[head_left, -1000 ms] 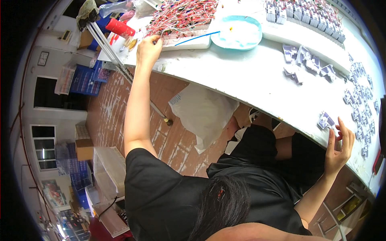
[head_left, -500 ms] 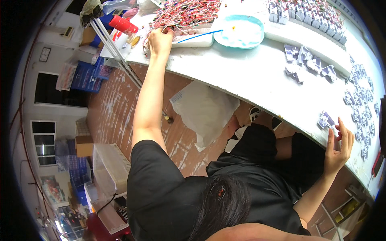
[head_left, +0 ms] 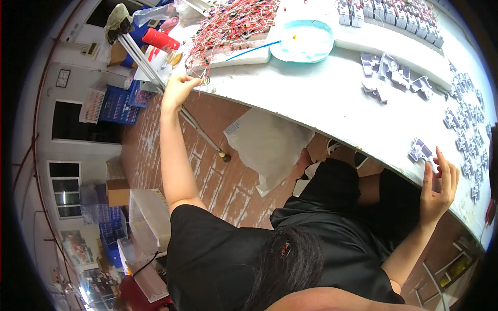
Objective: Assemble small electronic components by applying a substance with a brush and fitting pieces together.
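My left hand (head_left: 179, 92) is at the table's left edge, fingers pinched on a small wired component (head_left: 206, 80) with thin red and white leads; its exact kind is too small to make out. Just beyond it lies a tangled heap of red and white wired components (head_left: 233, 26) in a white foam tray (head_left: 244, 56). At the right, my right hand (head_left: 438, 181) rests by the near table edge, fingers apart and holding nothing. Close to its fingertips sits a single grey-purple plastic housing (head_left: 419, 150), apart from the hand.
A light-blue dish (head_left: 303, 54) with a blue stick (head_left: 253, 50) across its rim stands beside the tray. Several more housings (head_left: 399, 75) lie mid-table, others (head_left: 464, 129) far right. A red cylinder (head_left: 161, 39) and metal poles (head_left: 150, 67) are at the left.
My left hand has drawn back from the heap toward me and slightly left, bringing out the small wired component. My right hand has barely moved.
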Demonstrator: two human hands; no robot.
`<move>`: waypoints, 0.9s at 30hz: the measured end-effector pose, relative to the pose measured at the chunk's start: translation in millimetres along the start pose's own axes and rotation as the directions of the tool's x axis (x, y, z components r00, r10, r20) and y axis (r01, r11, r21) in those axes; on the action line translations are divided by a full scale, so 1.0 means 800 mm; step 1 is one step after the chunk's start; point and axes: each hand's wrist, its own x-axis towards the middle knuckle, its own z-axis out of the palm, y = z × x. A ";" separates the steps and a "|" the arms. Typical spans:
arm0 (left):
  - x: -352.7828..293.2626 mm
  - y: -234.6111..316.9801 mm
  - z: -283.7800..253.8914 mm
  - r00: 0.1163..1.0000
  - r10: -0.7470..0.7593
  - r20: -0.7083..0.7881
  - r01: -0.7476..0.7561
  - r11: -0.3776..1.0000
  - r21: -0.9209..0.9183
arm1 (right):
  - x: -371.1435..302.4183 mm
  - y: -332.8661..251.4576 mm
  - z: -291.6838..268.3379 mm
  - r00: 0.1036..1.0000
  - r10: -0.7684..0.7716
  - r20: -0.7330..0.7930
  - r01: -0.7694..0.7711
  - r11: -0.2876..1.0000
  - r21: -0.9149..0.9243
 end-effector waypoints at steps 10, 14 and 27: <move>0.002 0.030 0.046 0.981 0.195 -0.006 -0.195 0.980 -0.037 | 0.000 -0.001 0.003 1.000 -0.004 -0.008 0.004 1.000 -0.005; -0.025 0.062 0.028 0.966 0.045 0.253 0.047 0.936 -0.347 | -0.003 0.001 0.002 0.999 0.037 0.003 -0.037 0.999 0.012; -0.024 0.026 0.053 0.995 -0.063 0.081 0.096 0.856 -0.507 | -0.001 0.003 0.002 1.000 0.011 0.008 -0.011 1.000 -0.012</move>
